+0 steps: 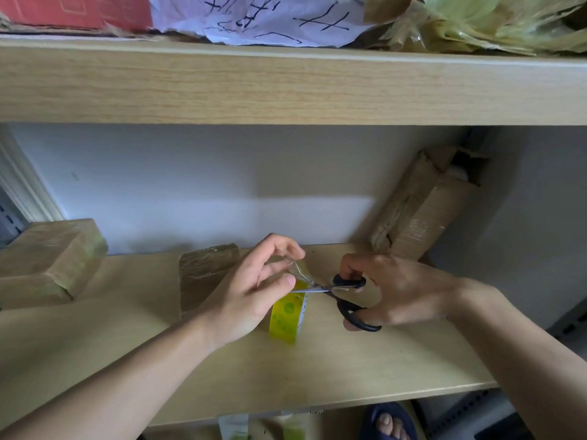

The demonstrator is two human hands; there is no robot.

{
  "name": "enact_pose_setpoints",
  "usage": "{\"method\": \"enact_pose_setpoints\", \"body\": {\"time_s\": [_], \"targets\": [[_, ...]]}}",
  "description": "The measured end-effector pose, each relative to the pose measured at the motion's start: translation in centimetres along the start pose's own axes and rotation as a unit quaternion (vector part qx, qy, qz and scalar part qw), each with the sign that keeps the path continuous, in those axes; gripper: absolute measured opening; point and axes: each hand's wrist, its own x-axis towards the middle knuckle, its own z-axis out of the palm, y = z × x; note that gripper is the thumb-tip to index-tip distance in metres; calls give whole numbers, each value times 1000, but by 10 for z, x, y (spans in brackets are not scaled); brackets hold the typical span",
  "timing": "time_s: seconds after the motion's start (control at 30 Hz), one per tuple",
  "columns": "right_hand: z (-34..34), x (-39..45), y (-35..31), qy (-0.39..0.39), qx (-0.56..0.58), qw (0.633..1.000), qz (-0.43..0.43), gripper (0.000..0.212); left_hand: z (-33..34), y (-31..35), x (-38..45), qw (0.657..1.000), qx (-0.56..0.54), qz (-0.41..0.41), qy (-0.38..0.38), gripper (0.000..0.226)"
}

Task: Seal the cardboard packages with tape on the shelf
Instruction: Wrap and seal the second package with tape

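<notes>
The left hand (254,290) covers part of the tape roll (287,315) and a flat taped package (206,271) behind it. Handwritten paper (270,17) and a red box (73,11) are cropped at the top edge; the writing is unreadable.

A pale wooden shelf (349,376) carries an upright yellow tape roll (287,315), three taped cardboard packages (47,258) (206,271) (422,204), one leaning on the wall.

Pale matt wood-grain shelf (95,338), glossy clear tape strip (298,271) crinkled, yellow printed tape roll (286,315) with slight sheen, black smooth plastic-handled scissors (349,300) with bright metal blades, brown cardboard packages (47,258) under shiny wrinkled tape, creased white paper (254,17)
</notes>
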Motion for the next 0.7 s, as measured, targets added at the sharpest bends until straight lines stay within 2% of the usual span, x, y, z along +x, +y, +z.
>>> {"method": "enact_pose_setpoints", "body": {"time_s": [0.13,0.3,0.4,0.47,0.63,0.7], "targets": [[1,1,1,17,-33,999,2,41,5,2,1,998,17,22,58,10],[-5,0,9,52,-51,997,7,40,8,11,3,989,-14,55,138,8],[0,3,27,58,-74,994,62,41,1,27,7,970,-112,84,199,7],[8,7,42,92,-60,987,117,33,-8,34,8,963,-115,101,222,11],[25,19,51,156,-43,975,151,32,-10,27,2,968,-91,24,234,30],[26,22,48,200,9,968,152,28,-12,25,0,968,-94,-8,232,38]]}}
